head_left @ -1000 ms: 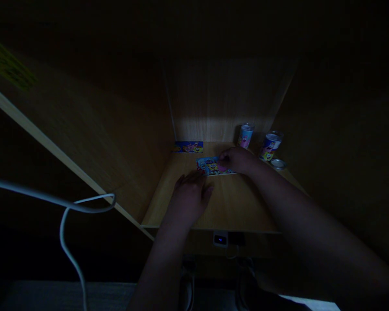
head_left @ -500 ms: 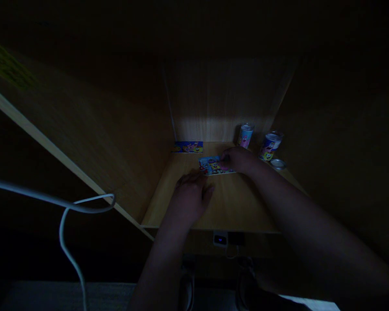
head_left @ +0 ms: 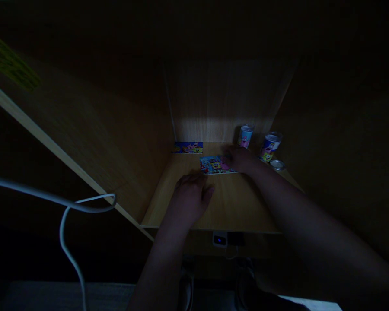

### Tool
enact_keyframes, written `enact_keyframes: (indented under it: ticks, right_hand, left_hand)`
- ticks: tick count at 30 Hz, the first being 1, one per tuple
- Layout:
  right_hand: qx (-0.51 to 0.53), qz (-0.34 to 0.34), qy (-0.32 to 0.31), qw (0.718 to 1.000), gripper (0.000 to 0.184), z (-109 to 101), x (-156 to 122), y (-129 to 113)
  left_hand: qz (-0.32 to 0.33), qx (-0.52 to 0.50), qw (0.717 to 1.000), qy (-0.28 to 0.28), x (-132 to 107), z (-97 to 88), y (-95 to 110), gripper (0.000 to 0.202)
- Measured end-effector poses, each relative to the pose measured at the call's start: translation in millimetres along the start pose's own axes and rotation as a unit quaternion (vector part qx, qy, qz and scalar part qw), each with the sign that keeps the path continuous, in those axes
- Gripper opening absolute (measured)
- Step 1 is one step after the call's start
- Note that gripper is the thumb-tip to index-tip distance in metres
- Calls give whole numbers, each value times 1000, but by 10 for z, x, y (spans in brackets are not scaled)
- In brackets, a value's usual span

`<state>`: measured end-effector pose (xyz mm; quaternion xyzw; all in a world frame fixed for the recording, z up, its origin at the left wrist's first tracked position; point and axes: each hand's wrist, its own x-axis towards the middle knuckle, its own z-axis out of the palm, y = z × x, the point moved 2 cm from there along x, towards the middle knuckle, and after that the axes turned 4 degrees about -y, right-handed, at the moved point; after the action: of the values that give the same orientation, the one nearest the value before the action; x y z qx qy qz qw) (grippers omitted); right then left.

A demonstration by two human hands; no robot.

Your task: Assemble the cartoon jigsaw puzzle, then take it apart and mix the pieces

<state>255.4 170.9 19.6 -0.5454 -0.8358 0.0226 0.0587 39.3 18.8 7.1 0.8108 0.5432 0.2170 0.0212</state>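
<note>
A colourful cartoon picture card (head_left: 214,165) lies flat on the wooden shelf. My right hand (head_left: 239,157) covers its right end, with the fingers reaching past the upper edge; they are dark, but look apart and empty. At the card's lower left corner rests my left hand (head_left: 191,190), fingers extended over the shelf and thumb spread away. A second cartoon card (head_left: 188,147), blue and purple, lies behind at the back left. Just beyond my right hand stands a pink and blue can (head_left: 245,136) with a clear top.
To the right stands another cartoon can (head_left: 270,147), with a round metal lid (head_left: 277,164) flat in front of it. Wooden cabinet walls enclose the shelf (head_left: 230,211). A white cable (head_left: 65,229) hangs at the left, and a small lit device (head_left: 219,239) sits below the shelf edge.
My right hand's fingers have lifted off the picture card and shifted slightly toward its upper edge, showing more of the print. My left hand has hardly moved.
</note>
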Motion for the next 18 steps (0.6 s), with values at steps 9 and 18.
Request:
enact_keyframes:
  ticks: [9,18]
  right_hand:
    - [42,4,1,999,71,157,96,102]
    - [19,32,-14,999,68,105,75,135]
  left_hand:
    - [0,-1,1000,6,2,-37,32,27]
    - [-4,2,1000,0,-6,-25,22,29]
